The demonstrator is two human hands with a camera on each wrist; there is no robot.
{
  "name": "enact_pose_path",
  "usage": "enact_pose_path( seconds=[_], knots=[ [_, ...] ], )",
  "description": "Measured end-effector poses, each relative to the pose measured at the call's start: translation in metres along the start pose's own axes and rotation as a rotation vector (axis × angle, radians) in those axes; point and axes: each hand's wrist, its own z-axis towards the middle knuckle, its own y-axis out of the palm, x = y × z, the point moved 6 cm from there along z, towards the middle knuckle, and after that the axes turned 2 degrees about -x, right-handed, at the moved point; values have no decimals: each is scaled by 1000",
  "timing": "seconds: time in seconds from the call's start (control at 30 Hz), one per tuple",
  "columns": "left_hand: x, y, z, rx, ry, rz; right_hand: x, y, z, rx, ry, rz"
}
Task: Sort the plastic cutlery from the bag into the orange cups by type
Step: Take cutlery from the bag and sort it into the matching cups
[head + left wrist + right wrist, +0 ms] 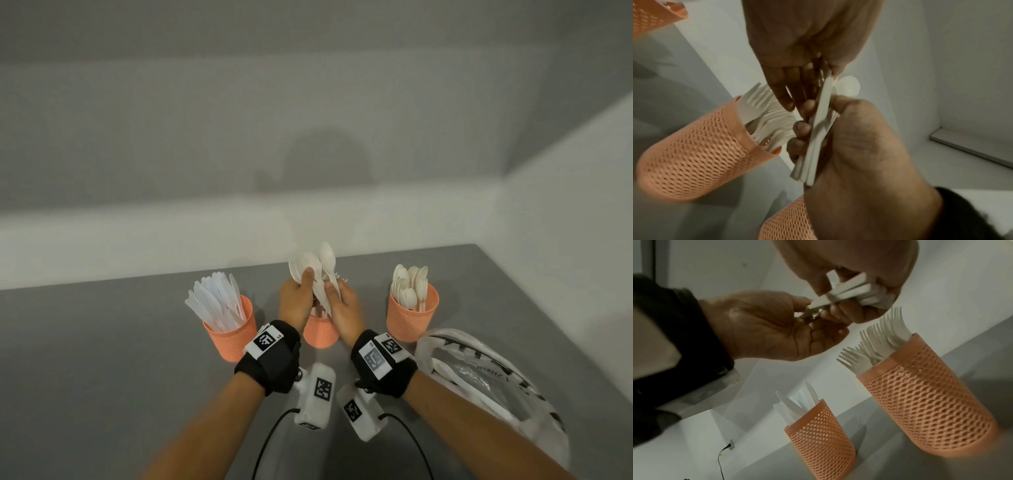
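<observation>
Surface: grey tabletop (102, 342) set against a white wall.
Left cup: orange mesh cup (232, 334) at the left of the row, filled with white plastic knives (215, 303) standing blade up.
Left hand: left hand (297, 301) raised above the middle cup, fingers curled round a bundle of white cutlery (313, 274); the thumb presses on the bundle's near side. The bundle shows spoon bowls and at least one fork head at its top; the exact mix is hard to tell because the handles overlap.
Middle cup: orange mesh cup (320, 332) directly below both hands, mostly hidden in the head view; the right wrist view shows it holding white forks (879, 340) with tines up.
Right hand: right hand (346, 308) touching the left hand, thumb and fingers pinching the handles of the same bundle from the right side.
Right cup: orange mesh cup (411, 318) at the right of the row, holding white spoons (411, 286) with bowls up.
Bag: clear plastic bag (479, 377) with black printing, lying on the table near the right forearm, just beside the right cup.
</observation>
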Motion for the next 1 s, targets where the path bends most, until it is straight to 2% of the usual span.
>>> enact_pose_path(
  seconds=[0.07,0.17,0.23,0.3,0.43,0.5,0.6,0.73,0.8,0.9,1.0],
  knots=[
    [1,-2,0,31,-21,-16,2,-5,1,49,4,-94],
    [5,-6,1,93,-19,-158,-4,-17,-1,127,-21,-179],
    [8,-11,3,135,-1,-209,-11,-20,-3,113,-73,-222],
    [11,-11,4,121,6,-206,-16,-19,-6,71,-118,-236],
    [19,1,0,-28,10,-109,-18,-14,-7,1,-126,-199],
    [20,5,-2,-54,18,-118,-15,-13,-8,-7,-109,-213],
    [22,5,-5,-32,53,-81,-17,-14,-10,-7,-105,-300],
    [26,9,-4,11,161,121,-29,-14,-17,-64,-203,-585],
    [26,8,-2,43,208,194,-33,-15,-19,-75,-248,-641],
    [29,8,0,86,226,231,-35,-16,-18,-94,-235,-567],
    [33,15,-2,53,241,247,-40,-17,-9,-124,-174,-390]
  ],
)
